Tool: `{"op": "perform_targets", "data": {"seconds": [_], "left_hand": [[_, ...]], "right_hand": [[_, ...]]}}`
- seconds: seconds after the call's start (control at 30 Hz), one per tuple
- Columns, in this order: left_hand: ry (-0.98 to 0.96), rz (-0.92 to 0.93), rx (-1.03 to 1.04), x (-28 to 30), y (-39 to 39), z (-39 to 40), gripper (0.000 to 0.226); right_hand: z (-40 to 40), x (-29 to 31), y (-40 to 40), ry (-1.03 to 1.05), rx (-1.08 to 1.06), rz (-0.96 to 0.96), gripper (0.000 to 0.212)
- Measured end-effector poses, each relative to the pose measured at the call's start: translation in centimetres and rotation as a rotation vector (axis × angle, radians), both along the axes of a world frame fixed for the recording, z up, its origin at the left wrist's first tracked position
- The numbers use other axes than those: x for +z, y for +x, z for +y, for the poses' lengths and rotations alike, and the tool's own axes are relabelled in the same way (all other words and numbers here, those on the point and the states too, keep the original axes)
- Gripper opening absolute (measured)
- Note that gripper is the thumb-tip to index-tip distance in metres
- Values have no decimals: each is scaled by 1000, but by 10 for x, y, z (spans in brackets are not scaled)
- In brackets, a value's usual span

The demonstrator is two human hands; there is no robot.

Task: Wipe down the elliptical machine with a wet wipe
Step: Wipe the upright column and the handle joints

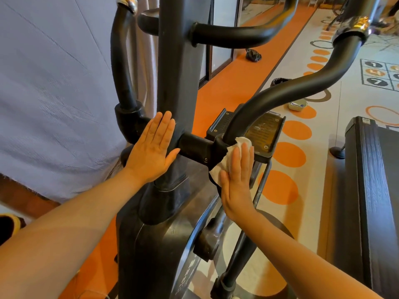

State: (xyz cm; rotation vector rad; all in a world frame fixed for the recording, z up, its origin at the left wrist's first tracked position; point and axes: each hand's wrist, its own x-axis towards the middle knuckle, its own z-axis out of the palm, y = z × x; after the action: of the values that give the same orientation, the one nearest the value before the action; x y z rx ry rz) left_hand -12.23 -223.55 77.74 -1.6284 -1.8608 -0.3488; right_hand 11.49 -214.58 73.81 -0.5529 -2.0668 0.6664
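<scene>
The black elliptical machine (177, 67) fills the middle of the head view, its upright post rising from a dark base. My left hand (151, 151) lies flat with straight fingers against the post, just left of the horizontal pivot bar (195, 145). My right hand (237, 175) presses a crumpled white wet wipe (224, 157) with flat fingers against the joint where the curved right swing arm (280, 91) meets that bar. Part of the wipe is hidden under my palm. A foot pedal (264, 130) sits just behind the wipe.
A grey curtain (54, 93) hangs at the left. An orange strip of floor (237, 78) runs back along the wall, with white flooring dotted in orange to the right. A black treadmill (371, 190) stands at the right edge. A small white tub (298, 104) sits on the floor.
</scene>
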Motion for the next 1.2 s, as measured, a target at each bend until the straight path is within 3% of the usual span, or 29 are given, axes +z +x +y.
{"op": "perform_targets", "data": {"seconds": [0.17,0.43,0.53,0.7,0.87,1.07,1.2], "left_hand": [[11,-2,47,-1,8,-2,78],[31,-44,122,-4,16,1,77],[38,-38,137,-6,17,2,72],[44,-29,178,-6,18,2,72],[57,-43,193,-6,22,3,72],[42,-63,188,-4,21,2,72],[54,-71,179,-5,21,2,71]], "right_hand": [[4,22,-9,-127,-33,154,66],[-1,-4,3,-162,82,69,67],[9,1,6,-76,117,25,67],[36,42,-3,281,96,-28,59],[57,77,-17,468,-1,-147,56],[65,84,-14,587,17,-201,58],[63,78,-8,561,35,-208,58]]}}
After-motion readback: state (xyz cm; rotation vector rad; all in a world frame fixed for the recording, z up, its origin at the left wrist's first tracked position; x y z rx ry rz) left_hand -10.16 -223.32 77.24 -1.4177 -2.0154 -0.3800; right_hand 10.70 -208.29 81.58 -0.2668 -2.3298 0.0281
